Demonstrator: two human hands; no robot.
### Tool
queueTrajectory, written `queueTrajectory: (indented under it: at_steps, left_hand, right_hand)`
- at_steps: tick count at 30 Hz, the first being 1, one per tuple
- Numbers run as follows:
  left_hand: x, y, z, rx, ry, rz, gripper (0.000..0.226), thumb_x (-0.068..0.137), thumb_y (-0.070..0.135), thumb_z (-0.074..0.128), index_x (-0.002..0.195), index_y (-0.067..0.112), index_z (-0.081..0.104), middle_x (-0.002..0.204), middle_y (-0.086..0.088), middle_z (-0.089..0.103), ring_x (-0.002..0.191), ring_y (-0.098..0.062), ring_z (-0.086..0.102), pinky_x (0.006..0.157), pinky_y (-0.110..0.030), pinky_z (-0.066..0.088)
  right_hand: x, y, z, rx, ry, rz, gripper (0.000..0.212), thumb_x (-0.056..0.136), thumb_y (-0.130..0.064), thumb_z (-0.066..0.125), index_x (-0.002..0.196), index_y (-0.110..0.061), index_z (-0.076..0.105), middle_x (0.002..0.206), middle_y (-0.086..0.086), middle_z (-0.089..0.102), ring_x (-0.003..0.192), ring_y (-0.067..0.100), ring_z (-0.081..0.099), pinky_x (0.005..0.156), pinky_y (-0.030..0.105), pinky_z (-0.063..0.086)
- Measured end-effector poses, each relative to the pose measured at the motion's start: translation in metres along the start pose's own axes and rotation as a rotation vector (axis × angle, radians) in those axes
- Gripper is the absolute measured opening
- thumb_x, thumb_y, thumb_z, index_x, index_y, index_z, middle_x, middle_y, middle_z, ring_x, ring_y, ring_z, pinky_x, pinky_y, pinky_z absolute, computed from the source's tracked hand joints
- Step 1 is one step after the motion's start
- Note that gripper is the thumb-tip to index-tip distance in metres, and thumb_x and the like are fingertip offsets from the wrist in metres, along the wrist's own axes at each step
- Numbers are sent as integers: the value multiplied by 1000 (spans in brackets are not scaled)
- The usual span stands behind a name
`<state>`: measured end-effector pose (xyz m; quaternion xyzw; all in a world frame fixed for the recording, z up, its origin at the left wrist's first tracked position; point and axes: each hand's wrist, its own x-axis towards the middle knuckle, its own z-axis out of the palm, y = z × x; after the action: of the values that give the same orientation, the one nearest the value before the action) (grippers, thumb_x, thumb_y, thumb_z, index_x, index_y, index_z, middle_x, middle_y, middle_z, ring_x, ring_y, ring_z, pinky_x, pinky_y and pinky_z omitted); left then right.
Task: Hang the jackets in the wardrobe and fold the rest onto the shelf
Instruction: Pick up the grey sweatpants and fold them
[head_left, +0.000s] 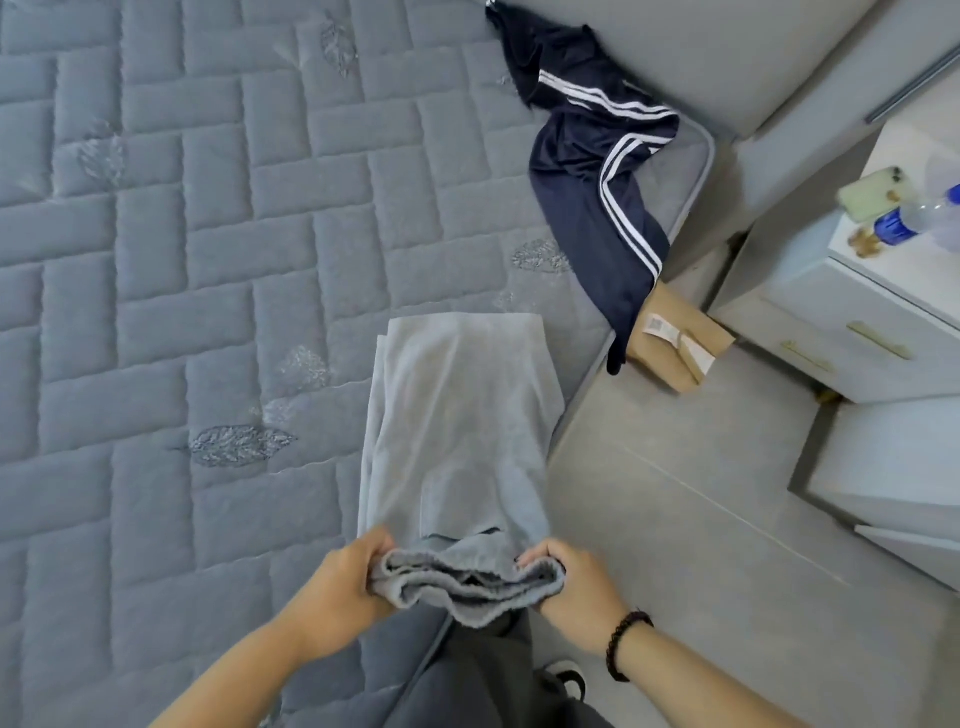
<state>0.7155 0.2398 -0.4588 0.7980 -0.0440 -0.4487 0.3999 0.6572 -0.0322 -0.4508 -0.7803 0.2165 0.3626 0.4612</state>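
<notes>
Light grey sweatpants (457, 415) lie lengthwise near the right edge of a grey quilted mattress (208, 260). Their elastic waistband is lifted toward me. My left hand (343, 582) grips the waistband's left end and my right hand (576, 587) grips its right end, fingers curled into the fabric. A navy garment with white side stripes (587, 171) sprawls at the mattress's far right corner, one end hanging over the edge toward the floor.
A brown cardboard parcel (675, 343) sits on the grey tiled floor (701, 519) beside the bed. A white nightstand (872, 312) at right carries a phone (872, 192) and a water bottle (914, 218). My shoe (569, 675) shows below.
</notes>
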Motion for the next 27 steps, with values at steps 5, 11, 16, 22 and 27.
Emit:
queueTrajectory:
  at_steps: [5,11,16,22,27]
  left_hand:
    - [43,14,-32,-60,105,5,29,73,21,81,91,20,58,80,3,66,73,-12,62,71,-39,52]
    - [130,56,-88,-211,474,60,40,78,12,78,113,17,58,97,0,70,87,-14,64,78,-26,54]
    - [193,36,-89,-354,661,-200,71,80,31,78,138,13,39,128,6,49,115,-10,48,93,-25,40]
    - [219,-11,-69,-304,538,-402,88,44,69,77,112,16,60,106,1,65,98,-21,63,84,-37,54]
    - [219,-15,-67,-427,381,-343,34,77,46,77,95,19,66,94,1,71,89,-17,66,80,-34,54]
  right_hand:
    - [42,-35,-24,65,66,-47,28,75,2,70,86,-23,64,88,-4,68,82,8,63,64,18,52]
    - [129,-98,-76,70,341,-240,42,78,-3,70,115,-16,58,105,-2,61,99,13,56,89,31,50]
    - [205,-96,-77,-93,467,-95,79,78,-22,75,143,-13,32,143,6,36,132,20,37,104,30,36]
    - [241,-54,-56,-45,397,188,98,68,-43,82,144,-9,30,145,9,31,133,26,36,108,39,36]
    - [249,-42,-49,-84,637,272,102,53,-54,86,133,-12,38,133,8,35,125,26,38,95,39,42]
